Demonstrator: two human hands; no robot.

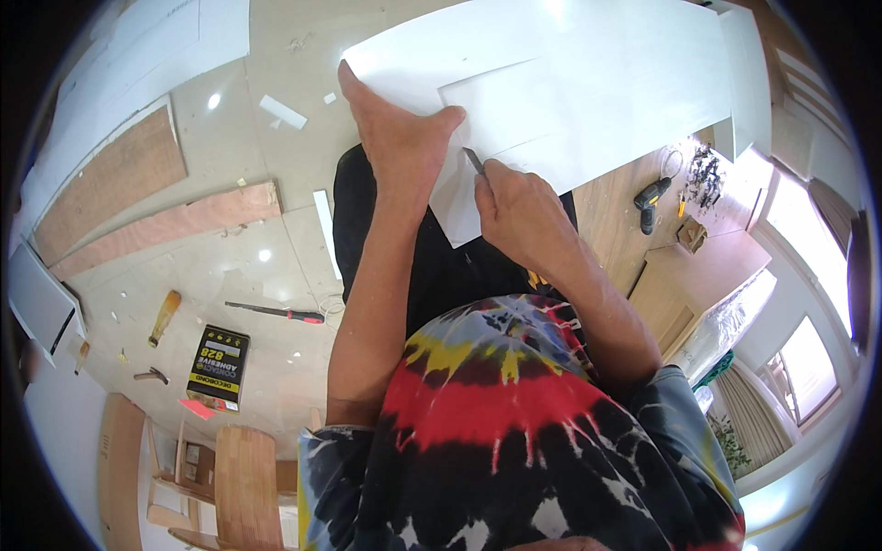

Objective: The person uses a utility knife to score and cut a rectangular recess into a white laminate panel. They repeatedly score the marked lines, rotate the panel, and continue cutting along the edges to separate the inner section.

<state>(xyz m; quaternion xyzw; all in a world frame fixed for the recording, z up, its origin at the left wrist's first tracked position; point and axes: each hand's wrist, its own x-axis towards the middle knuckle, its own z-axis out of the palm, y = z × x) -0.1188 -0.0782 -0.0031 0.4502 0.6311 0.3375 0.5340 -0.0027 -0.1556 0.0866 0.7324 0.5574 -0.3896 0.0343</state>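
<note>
A large white sheet (625, 101) lies across my lap and reaches away from me, with thin dark lines or slits on its surface. At its left edge is my left hand (400, 138), thumb stretched over the top and a finger running along the edge; the other fingers are hidden. Closed around a utility knife (474, 160), my right hand (524, 207) rests low over the sheet, right of the left hand. The knife's narrow grey blade points up and left, its tip close to the sheet near my left thumb. Its handle is mostly covered by my fingers.
On the tiled floor at left lie wooden boards (175, 220), a red-handled file (276, 312), a black and yellow adhesive can (219, 367), a brush (165, 317) and white scraps (283, 112). A cordless drill (651, 204) lies on a wooden surface at right.
</note>
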